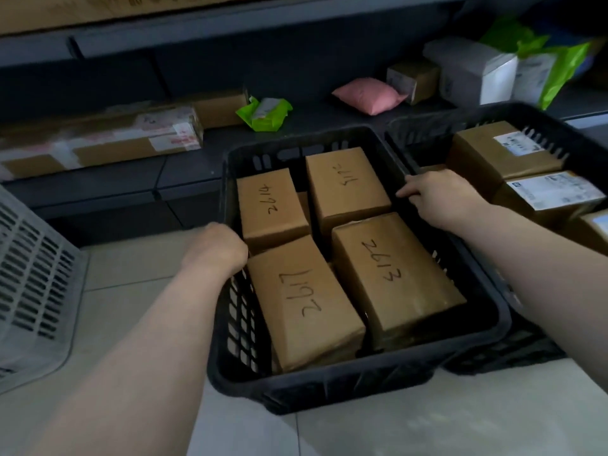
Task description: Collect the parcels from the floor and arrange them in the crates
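Two crates touching; grey basket left.

Parcel depot or courier storeroom, probably; view is dim. Black crates of hand-numbered cartons on tiled floor. Low dark shelving from 9 to 2 o'clock holds labelled boxes and mailer bags.

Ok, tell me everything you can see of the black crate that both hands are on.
The black slotted plastic crate sits on the pale tiled floor, tight against a second black crate on its right. Rectangular, with vented walls and a thick rim, it holds four brown cardboard boxes with handwritten numbers. The left hand has a grip on its left rim; the right hand rests on the right rim.
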The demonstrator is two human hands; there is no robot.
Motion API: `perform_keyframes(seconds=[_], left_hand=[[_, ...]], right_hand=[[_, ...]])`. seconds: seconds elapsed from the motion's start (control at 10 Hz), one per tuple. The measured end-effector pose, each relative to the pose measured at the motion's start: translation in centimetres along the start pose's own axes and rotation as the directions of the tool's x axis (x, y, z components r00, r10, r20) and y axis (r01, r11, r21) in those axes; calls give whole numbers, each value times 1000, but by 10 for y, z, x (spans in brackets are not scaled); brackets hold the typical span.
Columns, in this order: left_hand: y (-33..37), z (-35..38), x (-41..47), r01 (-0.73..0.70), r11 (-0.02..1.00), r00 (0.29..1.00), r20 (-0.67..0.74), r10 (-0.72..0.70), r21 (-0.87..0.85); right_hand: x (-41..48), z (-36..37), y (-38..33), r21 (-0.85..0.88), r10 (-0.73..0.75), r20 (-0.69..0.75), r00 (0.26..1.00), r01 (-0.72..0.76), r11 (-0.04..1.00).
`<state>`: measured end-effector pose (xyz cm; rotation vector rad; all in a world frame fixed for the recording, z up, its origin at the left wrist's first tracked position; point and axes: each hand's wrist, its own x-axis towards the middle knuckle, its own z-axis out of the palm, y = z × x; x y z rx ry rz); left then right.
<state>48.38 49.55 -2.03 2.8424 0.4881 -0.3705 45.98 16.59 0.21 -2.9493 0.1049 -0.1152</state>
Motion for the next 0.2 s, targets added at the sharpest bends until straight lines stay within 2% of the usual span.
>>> perform_keyframes(seconds=[0.1,0.2], left_hand=[[6,-1,1,26,999,999,31,-27,33],[17,2,1,18,975,999,-54,-6,222]], right_hand=[[-10,-1,1,24,59,-21,998,-58,998],[-9,1,-5,-70,4,-136,991,-13,997]])
